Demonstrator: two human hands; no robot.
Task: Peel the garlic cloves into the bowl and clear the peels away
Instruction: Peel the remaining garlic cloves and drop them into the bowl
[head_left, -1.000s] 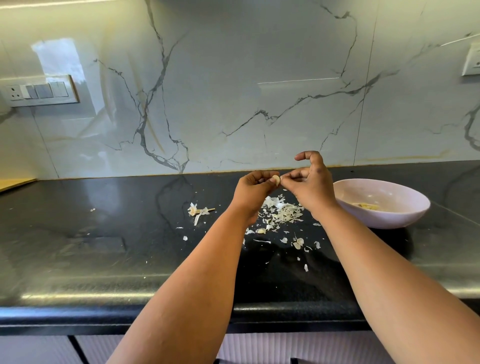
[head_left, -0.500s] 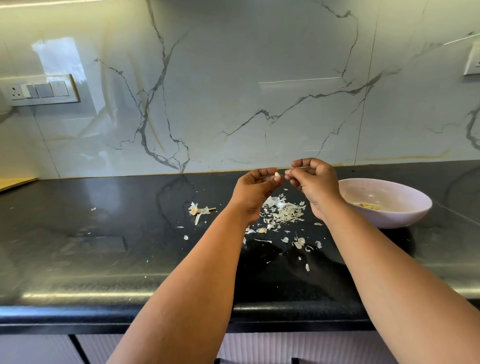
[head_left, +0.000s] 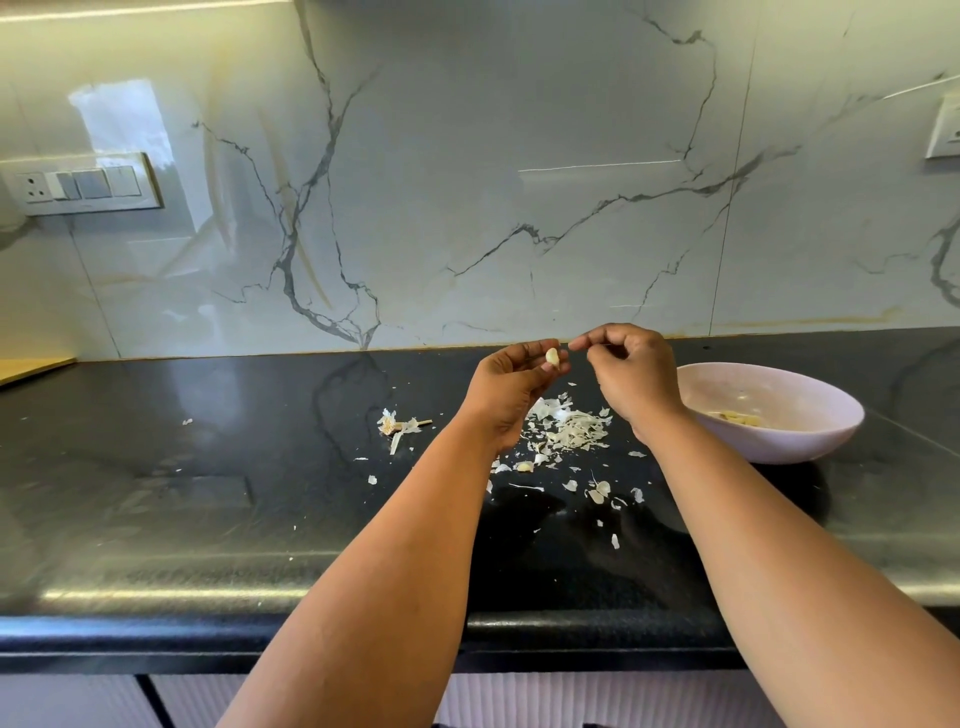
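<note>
left hand (head_left: 511, 382) pinches garlic clove (head_left: 551, 357) above worktop (head_left: 208, 493) | right hand (head_left: 631, 374) grip curled, whether it holds peel cannot be told | peels (head_left: 569, 428) piled beneath | bowl (head_left: 810, 395) at right

Two hands (head_left: 511, 382), one bowl (head_left: 810, 410), one clove (head_left: 551, 357)

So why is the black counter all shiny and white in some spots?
Head view: light glares off the polished countertop, strongest along its front edge, and off the marble wall; both hands cast dark shadows below, and the wide lens bends the edges.
</note>
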